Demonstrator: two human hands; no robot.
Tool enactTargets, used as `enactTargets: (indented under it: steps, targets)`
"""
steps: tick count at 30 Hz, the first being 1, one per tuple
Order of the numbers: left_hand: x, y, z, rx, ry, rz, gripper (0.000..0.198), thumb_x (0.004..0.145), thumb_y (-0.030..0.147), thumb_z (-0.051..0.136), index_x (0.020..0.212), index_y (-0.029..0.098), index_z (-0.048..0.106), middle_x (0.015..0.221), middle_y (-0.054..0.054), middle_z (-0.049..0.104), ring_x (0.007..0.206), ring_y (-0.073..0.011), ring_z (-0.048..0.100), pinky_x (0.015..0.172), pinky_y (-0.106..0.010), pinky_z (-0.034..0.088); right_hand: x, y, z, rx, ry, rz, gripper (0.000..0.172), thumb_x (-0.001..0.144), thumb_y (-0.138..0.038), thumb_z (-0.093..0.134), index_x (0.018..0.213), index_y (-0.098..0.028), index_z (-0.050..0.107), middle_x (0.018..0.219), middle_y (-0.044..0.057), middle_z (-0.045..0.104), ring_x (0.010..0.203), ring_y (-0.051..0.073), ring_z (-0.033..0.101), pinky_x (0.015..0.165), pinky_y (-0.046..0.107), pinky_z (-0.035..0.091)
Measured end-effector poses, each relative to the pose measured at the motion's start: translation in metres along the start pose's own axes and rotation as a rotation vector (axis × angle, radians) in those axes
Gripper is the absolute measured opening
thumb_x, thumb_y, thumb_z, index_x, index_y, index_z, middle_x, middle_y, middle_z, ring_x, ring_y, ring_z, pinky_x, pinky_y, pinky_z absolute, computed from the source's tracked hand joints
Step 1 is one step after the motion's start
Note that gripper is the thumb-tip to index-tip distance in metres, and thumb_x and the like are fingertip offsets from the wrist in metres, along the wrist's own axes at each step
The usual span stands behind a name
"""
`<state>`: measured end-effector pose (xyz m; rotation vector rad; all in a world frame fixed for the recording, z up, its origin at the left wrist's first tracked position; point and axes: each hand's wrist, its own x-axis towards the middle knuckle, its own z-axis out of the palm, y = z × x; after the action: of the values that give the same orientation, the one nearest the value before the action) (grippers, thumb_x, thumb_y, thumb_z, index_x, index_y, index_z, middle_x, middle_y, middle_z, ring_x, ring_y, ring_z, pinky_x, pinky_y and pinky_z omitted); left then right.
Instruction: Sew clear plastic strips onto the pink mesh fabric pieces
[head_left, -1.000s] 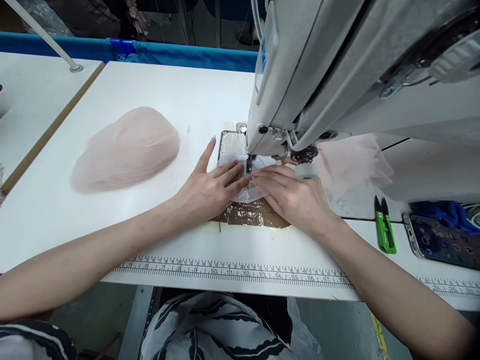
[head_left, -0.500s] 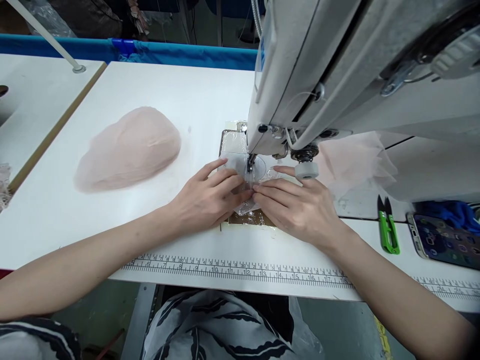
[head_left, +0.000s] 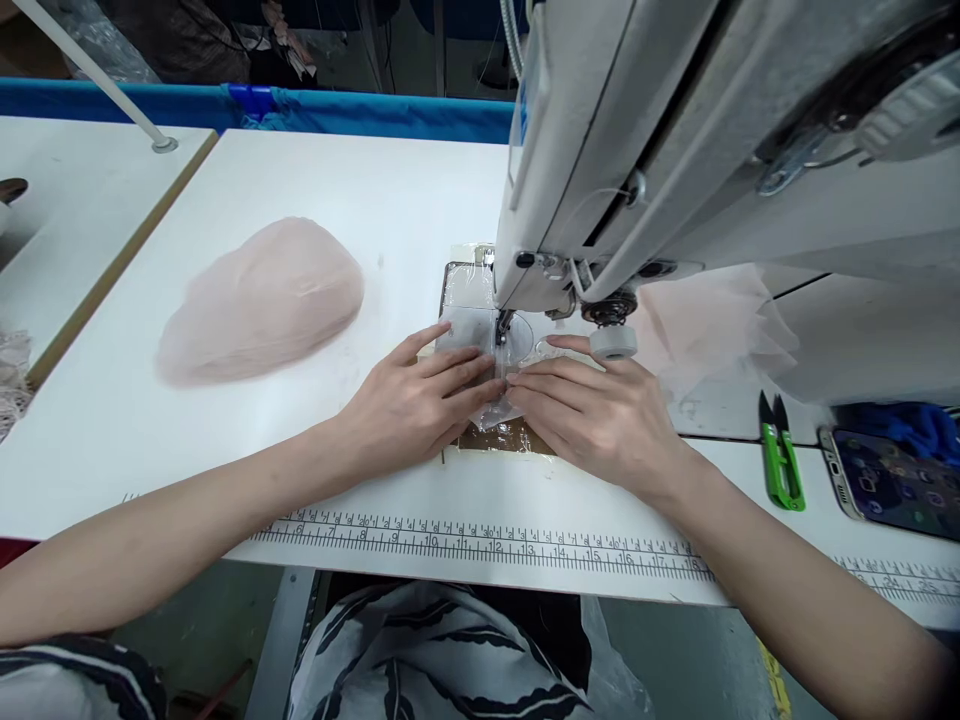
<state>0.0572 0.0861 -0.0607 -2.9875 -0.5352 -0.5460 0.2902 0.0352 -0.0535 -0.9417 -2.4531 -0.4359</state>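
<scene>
Under the presser foot [head_left: 504, 324] of a sewing machine [head_left: 577, 150] lies a small piece of sheer, pale fabric [head_left: 491, 414]. My left hand [head_left: 420, 405] rests on its left side, fingers stretched out and spread over the cloth. On the right side, my right hand [head_left: 592, 405] has its thumb and fingers pressed together at the fabric's edge, close in front of the needle area. The fingertips of both hands nearly meet there. Part of the cloth is hidden beneath the fingers.
A heap of sheer pink fabric [head_left: 262, 300] lies to the left. More pink pieces [head_left: 712, 325] sit behind the machine head's right side. Green thread snips [head_left: 782, 455] and a phone [head_left: 892, 480] lie at right. A ruler strip [head_left: 480, 540] runs along the front edge.
The fingers of my left hand have stretched forward and flattened a little on the fabric. My right hand stays almost where it was. The whole view has shifted slightly.
</scene>
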Motion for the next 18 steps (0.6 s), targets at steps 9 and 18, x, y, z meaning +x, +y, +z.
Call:
enactTargets:
  steps: [9, 18]
  targets:
    - [0.026, -0.015, -0.002, -0.504, -0.079, -0.37, 0.04, 0.103, 0.036, 0.036, 0.107, 0.024, 0.073, 0.109, -0.005, 0.062, 0.103, -0.021, 0.056, 0.097, -0.041, 0.045, 0.006, 0.002, 0.008, 0.229, 0.052, 0.479, 0.021, 0.097, -0.025, 0.054, 0.092, -0.022, 0.074, 0.072, 0.0, 0.074, 0.057, 0.015, 0.063, 0.076, 0.038, 0.056]
    - [0.026, -0.027, -0.004, -0.627, -0.092, -0.352, 0.047, 0.104, 0.045, 0.032, 0.101, 0.029, 0.075, 0.111, -0.003, 0.059, 0.107, -0.0199, 0.054, 0.102, -0.042, 0.043, 0.009, -0.001, 0.009, 0.203, 0.055, 0.507, 0.024, 0.096, -0.026, 0.053, 0.087, -0.022, 0.075, 0.067, -0.001, 0.072, 0.054, 0.014, 0.06, 0.075, 0.036, 0.054]
